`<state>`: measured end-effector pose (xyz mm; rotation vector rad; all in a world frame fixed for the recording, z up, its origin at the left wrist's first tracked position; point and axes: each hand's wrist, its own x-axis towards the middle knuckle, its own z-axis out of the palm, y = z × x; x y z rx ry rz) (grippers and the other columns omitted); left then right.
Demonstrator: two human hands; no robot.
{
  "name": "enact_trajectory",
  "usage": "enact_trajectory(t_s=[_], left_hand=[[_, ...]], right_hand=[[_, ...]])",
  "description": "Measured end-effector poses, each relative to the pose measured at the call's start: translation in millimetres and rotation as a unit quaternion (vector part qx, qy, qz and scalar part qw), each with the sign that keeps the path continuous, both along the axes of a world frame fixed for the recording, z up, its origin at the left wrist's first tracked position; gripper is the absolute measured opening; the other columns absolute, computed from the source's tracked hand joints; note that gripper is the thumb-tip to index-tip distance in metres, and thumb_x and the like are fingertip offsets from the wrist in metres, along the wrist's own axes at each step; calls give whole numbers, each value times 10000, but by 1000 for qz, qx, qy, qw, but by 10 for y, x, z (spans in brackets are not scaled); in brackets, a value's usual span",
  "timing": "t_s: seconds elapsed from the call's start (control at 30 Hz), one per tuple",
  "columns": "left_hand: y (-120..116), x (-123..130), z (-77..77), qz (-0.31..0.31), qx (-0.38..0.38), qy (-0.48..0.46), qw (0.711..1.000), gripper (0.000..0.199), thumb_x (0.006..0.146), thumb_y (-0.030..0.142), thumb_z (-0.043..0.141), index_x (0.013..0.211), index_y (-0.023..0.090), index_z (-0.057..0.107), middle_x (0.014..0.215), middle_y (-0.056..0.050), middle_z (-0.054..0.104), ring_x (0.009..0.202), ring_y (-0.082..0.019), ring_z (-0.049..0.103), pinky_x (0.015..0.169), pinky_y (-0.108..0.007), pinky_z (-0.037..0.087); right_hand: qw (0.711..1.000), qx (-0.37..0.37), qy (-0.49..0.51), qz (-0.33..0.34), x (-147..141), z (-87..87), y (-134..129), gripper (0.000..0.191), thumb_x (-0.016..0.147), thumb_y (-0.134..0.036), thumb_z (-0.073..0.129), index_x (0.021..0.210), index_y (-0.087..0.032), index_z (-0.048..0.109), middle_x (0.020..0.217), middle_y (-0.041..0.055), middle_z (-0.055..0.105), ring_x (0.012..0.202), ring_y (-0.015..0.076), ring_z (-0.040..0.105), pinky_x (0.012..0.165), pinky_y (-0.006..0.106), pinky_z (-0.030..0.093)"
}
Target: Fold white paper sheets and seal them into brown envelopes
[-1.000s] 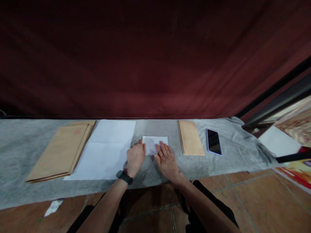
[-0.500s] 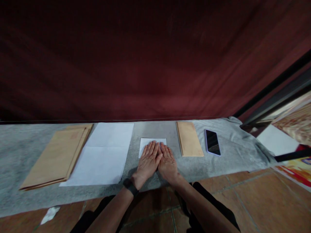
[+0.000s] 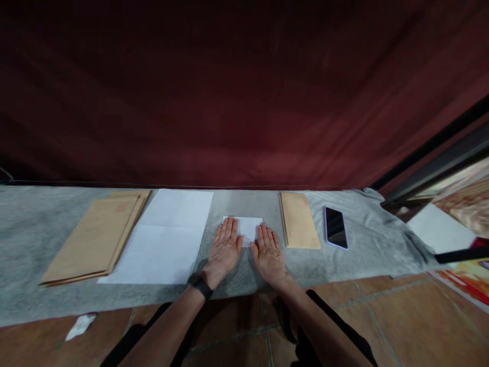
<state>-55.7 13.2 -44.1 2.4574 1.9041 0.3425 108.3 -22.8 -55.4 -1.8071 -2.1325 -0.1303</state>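
A small folded sheet of white paper (image 3: 249, 228) lies flat on the grey cloth in front of me. My left hand (image 3: 226, 244) rests flat over its left end, fingers stretched out. On the right end lies my right hand (image 3: 268, 252), also flat with its fingers extended. The paper's middle shows between the two hands; both ends are partly hidden under them. To the left is a stack of larger white sheets (image 3: 168, 239) with a crease across. A pile of small brown envelopes (image 3: 301, 220) lies to the right of my right hand.
Large brown envelopes (image 3: 95, 234) overlap the white sheets at the left. A phone (image 3: 336, 228) lies at the right on the grey cloth (image 3: 385, 239). A dark red curtain (image 3: 244, 127) hangs behind. Crumpled white tissue (image 3: 81, 326) is on the tiled floor.
My hands have slid apart from the paper's middle, the left one to its left end and the right one to its right end. More of the paper shows between them.
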Motion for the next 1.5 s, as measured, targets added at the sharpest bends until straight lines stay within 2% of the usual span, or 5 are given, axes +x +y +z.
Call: enact_trajectory(t_s=[0.37, 0.63, 0.87, 1.2, 1.5], left_hand=[[-19, -14, -1, 25, -2, -6, 1000, 643, 1013, 396, 295, 1562, 62, 268, 1632, -158, 274, 1536, -247, 182, 1255, -425, 179], [-43, 5, 72, 19, -10, 8, 1000, 626, 1011, 368, 291, 1547, 44, 296, 1629, -182, 263, 1539, -249, 162, 1261, -439, 143], [-81, -4, 117, 11, 17, 5, 1000, 599, 1017, 355, 328, 1533, 52, 328, 1613, -193, 300, 1530, -267, 200, 1256, -481, 174], [-238, -14, 152, -175, -14, 1, 985, 523, 1056, 354, 287, 1533, 156, 367, 1636, -77, 304, 1534, -206, 195, 1259, -391, 189], [-332, -110, 153, -208, -19, -10, 978, 578, 1057, 440, 281, 1559, 154, 298, 1652, -111, 252, 1543, -218, 156, 1260, -417, 139]], right_hand=[[1000, 25, 4, 0, 92, 25, -47, 590, 1045, -356, 385, 1534, -28, 338, 1570, 214, 384, 1466, 295, 354, 1183, 478, 311], [988, -13, -1, 155, -48, 115, -244, 577, 1051, -377, 354, 1562, -111, 314, 1595, 123, 375, 1493, 225, 312, 1218, 416, 288], [991, -7, -17, 132, 60, 58, -290, 620, 1041, -407, 386, 1545, -51, 324, 1588, 188, 363, 1486, 273, 322, 1199, 454, 312], [990, -10, -22, 137, 103, 59, -295, 589, 1040, -334, 377, 1550, -47, 310, 1593, 178, 359, 1486, 275, 319, 1203, 461, 292], [989, -25, -33, 142, 162, 77, -297, 562, 1034, -279, 366, 1540, -38, 325, 1597, 181, 351, 1499, 266, 290, 1215, 454, 267]])
